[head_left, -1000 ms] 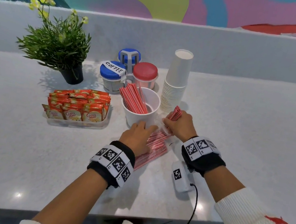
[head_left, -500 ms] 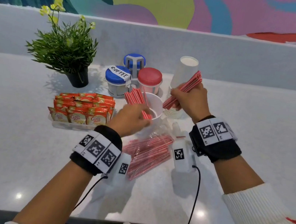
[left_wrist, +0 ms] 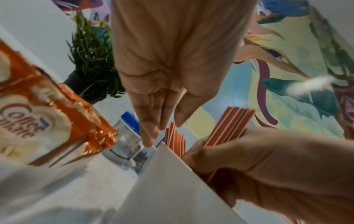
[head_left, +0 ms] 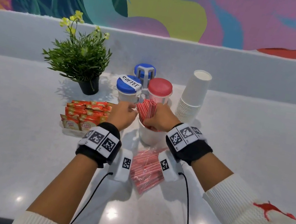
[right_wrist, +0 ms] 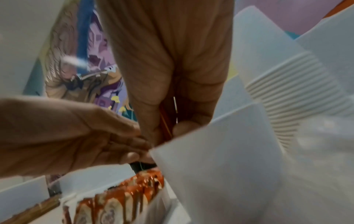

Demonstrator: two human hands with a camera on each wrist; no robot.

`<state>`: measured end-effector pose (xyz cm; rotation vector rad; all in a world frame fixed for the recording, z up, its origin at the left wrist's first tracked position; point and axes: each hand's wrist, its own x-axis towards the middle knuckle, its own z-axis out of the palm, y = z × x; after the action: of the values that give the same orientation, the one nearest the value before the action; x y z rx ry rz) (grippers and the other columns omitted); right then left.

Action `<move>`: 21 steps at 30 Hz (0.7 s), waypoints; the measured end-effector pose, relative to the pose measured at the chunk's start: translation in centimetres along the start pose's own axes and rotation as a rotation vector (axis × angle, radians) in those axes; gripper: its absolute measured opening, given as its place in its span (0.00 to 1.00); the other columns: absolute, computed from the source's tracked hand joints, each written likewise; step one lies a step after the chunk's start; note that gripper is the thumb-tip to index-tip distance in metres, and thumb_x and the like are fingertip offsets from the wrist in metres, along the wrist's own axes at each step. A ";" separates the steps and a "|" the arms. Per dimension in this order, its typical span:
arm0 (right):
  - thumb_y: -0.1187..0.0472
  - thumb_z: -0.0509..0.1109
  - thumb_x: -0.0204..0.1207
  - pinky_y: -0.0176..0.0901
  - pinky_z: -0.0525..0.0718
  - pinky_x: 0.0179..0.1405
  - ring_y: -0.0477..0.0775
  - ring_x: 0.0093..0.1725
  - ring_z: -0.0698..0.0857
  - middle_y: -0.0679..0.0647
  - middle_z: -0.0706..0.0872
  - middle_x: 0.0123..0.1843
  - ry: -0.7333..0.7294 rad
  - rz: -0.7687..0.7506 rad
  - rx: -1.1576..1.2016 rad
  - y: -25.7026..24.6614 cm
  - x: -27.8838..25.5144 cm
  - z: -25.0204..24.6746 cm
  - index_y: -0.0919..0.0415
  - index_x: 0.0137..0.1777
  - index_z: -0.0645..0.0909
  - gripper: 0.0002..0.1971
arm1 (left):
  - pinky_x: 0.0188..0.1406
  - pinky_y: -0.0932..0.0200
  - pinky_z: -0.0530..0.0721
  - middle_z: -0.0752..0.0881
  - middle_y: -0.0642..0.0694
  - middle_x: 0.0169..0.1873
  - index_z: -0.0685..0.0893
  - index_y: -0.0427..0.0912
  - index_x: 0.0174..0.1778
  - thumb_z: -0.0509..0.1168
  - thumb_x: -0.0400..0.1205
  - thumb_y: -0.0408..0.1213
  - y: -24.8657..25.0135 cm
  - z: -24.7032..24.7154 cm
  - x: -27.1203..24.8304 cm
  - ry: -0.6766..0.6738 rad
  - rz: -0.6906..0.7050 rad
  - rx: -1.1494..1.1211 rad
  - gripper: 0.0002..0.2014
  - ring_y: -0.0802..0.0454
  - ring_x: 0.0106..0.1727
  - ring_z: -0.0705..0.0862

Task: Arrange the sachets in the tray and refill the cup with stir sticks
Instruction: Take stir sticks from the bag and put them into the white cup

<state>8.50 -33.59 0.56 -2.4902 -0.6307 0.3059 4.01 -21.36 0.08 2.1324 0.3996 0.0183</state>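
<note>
A white cup (head_left: 147, 137) stands mid-counter with red stir sticks (head_left: 146, 108) leaning in it. My right hand (head_left: 151, 117) grips a bundle of stir sticks (left_wrist: 231, 124) and holds it down inside the cup (right_wrist: 220, 166). My left hand (head_left: 134, 109) is at the cup's left rim, its straight fingers (left_wrist: 151, 121) touching the sticks (left_wrist: 176, 137) that stand there. Left of the cup, the clear tray (head_left: 74, 133) is full of orange sachets (head_left: 87, 112), also close in the left wrist view (left_wrist: 38, 121). A clear bag of more stir sticks (head_left: 145, 171) lies between my wrists.
Behind the cup stand three jars in a rack, one blue-lidded and labelled COFFEE (head_left: 127, 87), one red-lidded (head_left: 159, 88). A tall stack of paper cups (head_left: 194, 97) is just right of my right hand. A potted plant (head_left: 79, 62) sits back left.
My right hand lifted a bundle of sticks out of the bag, swung it over and lowered it into the cup. My left hand left the bag and went to the cup's left rim.
</note>
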 end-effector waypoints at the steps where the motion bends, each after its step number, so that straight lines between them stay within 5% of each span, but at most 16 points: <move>1: 0.64 0.73 0.68 0.36 0.76 0.37 0.55 0.42 0.79 0.58 0.81 0.41 -0.006 0.006 -0.037 0.2 0.1 0.3 0.59 0.36 0.75 0.08 | 0.66 0.45 0.79 0.84 0.37 0.60 0.79 0.36 0.67 0.58 0.83 0.29 -0.1 0.1 0.0 -0.016 0.014 -0.009 0.17 0.42 0.61 0.83; 5: 0.60 0.75 0.69 0.40 0.74 0.45 0.54 0.46 0.79 0.58 0.81 0.46 0.010 0.033 -0.070 0.7 0.6 0.8 0.67 0.50 0.82 0.13 | 0.71 0.48 0.75 0.81 0.39 0.65 0.74 0.36 0.72 0.51 0.82 0.22 0.1 0.0 -0.2 -0.066 0.037 -0.092 0.22 0.43 0.67 0.79; 8: 0.60 0.77 0.66 0.46 0.82 0.48 0.57 0.47 0.84 0.60 0.85 0.46 0.000 0.072 -0.054 1.0 0.9 0.6 0.68 0.46 0.86 0.13 | 0.66 0.55 0.74 0.81 0.40 0.62 0.70 0.31 0.73 0.50 0.82 0.20 0.2 0.0 0.0 -0.074 0.039 -0.164 0.22 0.43 0.68 0.78; 11: 0.63 0.79 0.65 0.43 0.81 0.46 0.53 0.43 0.83 0.58 0.86 0.43 -0.006 0.086 0.084 0.9 0.7 0.1 0.64 0.44 0.86 0.09 | 0.63 0.54 0.74 0.82 0.41 0.56 0.72 0.34 0.71 0.52 0.84 0.25 0.4 -0.1 0.3 -0.071 0.088 -0.186 0.19 0.44 0.63 0.80; 14: 0.65 0.80 0.64 0.45 0.81 0.54 0.52 0.47 0.82 0.56 0.86 0.47 0.018 0.111 0.206 0.8 0.7 -0.4 0.65 0.49 0.85 0.14 | 0.63 0.54 0.75 0.81 0.48 0.53 0.74 0.39 0.71 0.51 0.86 0.32 0.4 0.0 0.7 -0.056 0.096 -0.223 0.18 0.50 0.56 0.79; 18: 0.66 0.79 0.65 0.37 0.78 0.42 0.52 0.44 0.81 0.62 0.88 0.53 0.138 0.198 0.137 1.5 0.8 -0.6 0.67 0.50 0.83 0.14 | 0.51 0.61 0.77 0.84 0.46 0.51 0.78 0.44 0.59 0.51 0.87 0.35 0.2 0.3 1.0 -0.054 0.187 -0.151 0.12 0.52 0.52 0.79; 21: 0.64 0.79 0.66 0.37 0.79 0.41 0.54 0.49 0.82 0.62 0.86 0.59 0.047 0.248 0.009 1.6 0.8 -0.5 0.69 0.60 0.80 0.23 | 0.54 0.63 0.74 0.83 0.39 0.62 0.75 0.38 0.71 0.53 0.87 0.33 0.0 0.6 1.3 -0.048 0.227 0.013 0.17 0.49 0.59 0.80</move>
<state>9.97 -34.57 0.02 -2.5607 -0.2996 0.3401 5.33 -21.47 -0.46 2.1766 0.1282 0.0946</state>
